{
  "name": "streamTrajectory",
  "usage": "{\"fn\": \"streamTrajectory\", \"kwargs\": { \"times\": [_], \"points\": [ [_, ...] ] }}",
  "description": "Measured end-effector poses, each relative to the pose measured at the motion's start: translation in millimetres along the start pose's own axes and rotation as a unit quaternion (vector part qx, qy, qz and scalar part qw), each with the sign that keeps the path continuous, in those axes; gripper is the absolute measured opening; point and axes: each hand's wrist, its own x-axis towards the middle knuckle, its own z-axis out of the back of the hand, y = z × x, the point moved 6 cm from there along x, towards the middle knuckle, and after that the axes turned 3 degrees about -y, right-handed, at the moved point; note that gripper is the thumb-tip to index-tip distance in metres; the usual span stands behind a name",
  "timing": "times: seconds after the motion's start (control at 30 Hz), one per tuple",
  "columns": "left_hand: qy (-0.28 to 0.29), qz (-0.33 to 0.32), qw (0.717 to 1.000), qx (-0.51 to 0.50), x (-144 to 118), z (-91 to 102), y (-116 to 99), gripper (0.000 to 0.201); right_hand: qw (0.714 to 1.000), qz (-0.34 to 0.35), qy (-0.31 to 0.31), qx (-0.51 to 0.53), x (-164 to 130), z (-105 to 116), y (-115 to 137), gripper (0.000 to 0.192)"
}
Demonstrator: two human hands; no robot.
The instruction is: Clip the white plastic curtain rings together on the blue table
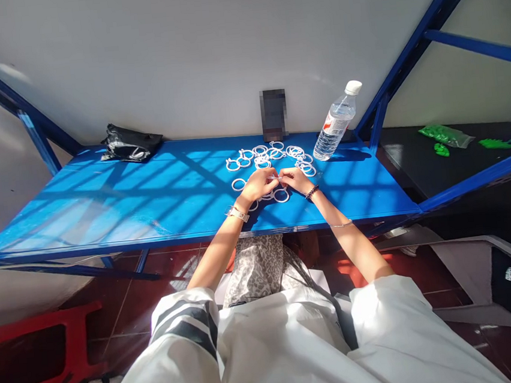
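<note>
My left hand [258, 185] and my right hand [296, 179] meet over the blue shelf [147, 196], fingertips pinched together on a small white plastic ring [276, 179] held between them. Several more white rings [270, 154] lie scattered on the shelf just beyond my hands, and a few rest under and beside them, such as one ring [282, 195] near my right wrist. A watch sits on my left wrist and a dark bead bracelet on my right.
A clear water bottle [337, 122] with a white cap leans at the back right. A dark phone [274, 115] stands against the wall. A black bag [130, 143] lies at the back left. Green parts [446, 135] sit on the black surface to the right. A red stool [31, 351] stands lower left.
</note>
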Motion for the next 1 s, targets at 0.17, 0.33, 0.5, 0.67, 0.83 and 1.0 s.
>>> {"fn": "streamTrajectory", "kwargs": {
  "times": [0.17,0.33,0.5,0.67,0.83,1.0],
  "points": [
    [0.004,-0.011,1.000,0.017,-1,1.5,-3,0.024,1.000,0.003,0.012,-0.001,-1,-1,1,0.023],
    [0.001,-0.007,0.999,0.034,-3,5.1,-5,0.025,0.998,-0.010,-0.056,-0.021,-8,5,2,0.027],
    [-0.054,0.024,0.997,0.054,-16,8.1,-16,0.029,0.985,-0.013,-0.152,-0.078,-22,11,15,0.030],
    [-0.149,0.041,0.987,0.038,-37,2.3,-37,0.028,0.974,-0.056,-0.217,0.039,-47,3,23,0.033],
    [-0.237,0.028,0.970,-0.050,-55,-17.0,-44,0.033,0.931,-0.121,-0.296,0.178,-67,-8,16,0.033],
    [-0.272,0.027,0.957,-0.096,-63,-20.6,-41,0.033,0.915,-0.133,-0.307,0.225,-67,-19,18,0.032]
  ]
}}
